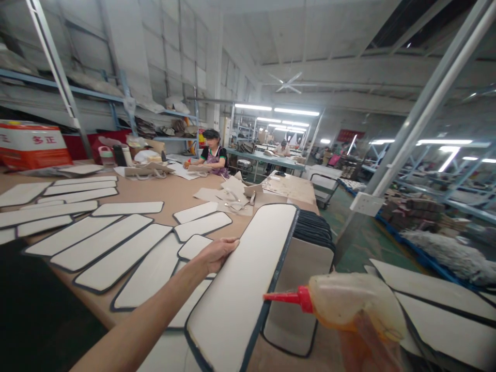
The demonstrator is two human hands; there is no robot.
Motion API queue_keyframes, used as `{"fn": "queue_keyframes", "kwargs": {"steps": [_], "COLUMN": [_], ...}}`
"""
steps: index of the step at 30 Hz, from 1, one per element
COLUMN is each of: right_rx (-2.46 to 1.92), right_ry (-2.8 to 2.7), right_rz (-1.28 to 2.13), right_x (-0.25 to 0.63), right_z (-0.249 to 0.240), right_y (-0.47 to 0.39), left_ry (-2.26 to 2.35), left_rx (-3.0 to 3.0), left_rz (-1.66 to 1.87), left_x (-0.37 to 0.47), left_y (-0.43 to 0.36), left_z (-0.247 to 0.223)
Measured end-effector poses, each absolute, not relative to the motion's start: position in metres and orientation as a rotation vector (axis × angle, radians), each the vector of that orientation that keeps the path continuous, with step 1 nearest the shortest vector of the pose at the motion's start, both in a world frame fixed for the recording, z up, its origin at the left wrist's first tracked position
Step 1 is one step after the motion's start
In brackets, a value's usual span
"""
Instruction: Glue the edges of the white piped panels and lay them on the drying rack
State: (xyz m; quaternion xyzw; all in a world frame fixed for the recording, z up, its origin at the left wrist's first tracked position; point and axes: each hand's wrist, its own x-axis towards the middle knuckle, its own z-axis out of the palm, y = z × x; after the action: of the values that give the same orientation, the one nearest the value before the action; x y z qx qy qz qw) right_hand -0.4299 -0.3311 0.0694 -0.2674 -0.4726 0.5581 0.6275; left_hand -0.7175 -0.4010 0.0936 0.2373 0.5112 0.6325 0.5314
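Note:
My left hand (219,254) pinches the left edge of a long white panel (248,268) with rounded corners and a dark border, which I hold up tilted in front of me. In my right hand (362,338) is a translucent squeeze bottle (352,299) with amber liquid in its lower part. Its red nozzle (284,296) points left, with the tip at the panel's right border. Part of my right hand is blurred behind the bottle. Behind the panel stands a thick stack of dark-edged panels (314,230).
Several dark-bordered white panels (127,237) lie spread over the brown table (135,194). Paper scraps (232,194) are heaped farther back. A red and white box (34,144) stands at the left. A metal post (403,124) rises at the right, near more panels (442,320). A co-worker (213,155) sits beyond.

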Motion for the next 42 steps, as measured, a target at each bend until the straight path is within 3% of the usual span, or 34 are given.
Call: {"fn": "queue_keyframes", "kwargs": {"steps": [10,22,27,34,42], "right_rx": [-0.639,-0.583,-0.66,-0.472,-0.445], "right_ry": [-0.886,-1.0,-0.894,-0.869,-0.849], "right_rz": [1.384,1.594,1.7,1.256,1.147], "right_x": [-0.446,-0.432,-0.44,-0.471,-0.468], "right_z": [0.086,0.047,0.06,0.127,0.112], "right_y": [-0.352,-0.34,-0.348,-0.309,-0.269], "left_ry": [1.248,1.294,1.369,1.436,1.31], "left_rx": [0.522,0.454,0.417,0.517,0.519], "left_rz": [1.529,1.585,1.729,1.732,1.626], "left_x": [-0.729,-0.744,-0.752,-0.718,-0.693], "left_y": [-0.395,-0.389,-0.388,-0.392,-0.397], "left_z": [0.093,0.092,0.095,0.105,0.122]}}
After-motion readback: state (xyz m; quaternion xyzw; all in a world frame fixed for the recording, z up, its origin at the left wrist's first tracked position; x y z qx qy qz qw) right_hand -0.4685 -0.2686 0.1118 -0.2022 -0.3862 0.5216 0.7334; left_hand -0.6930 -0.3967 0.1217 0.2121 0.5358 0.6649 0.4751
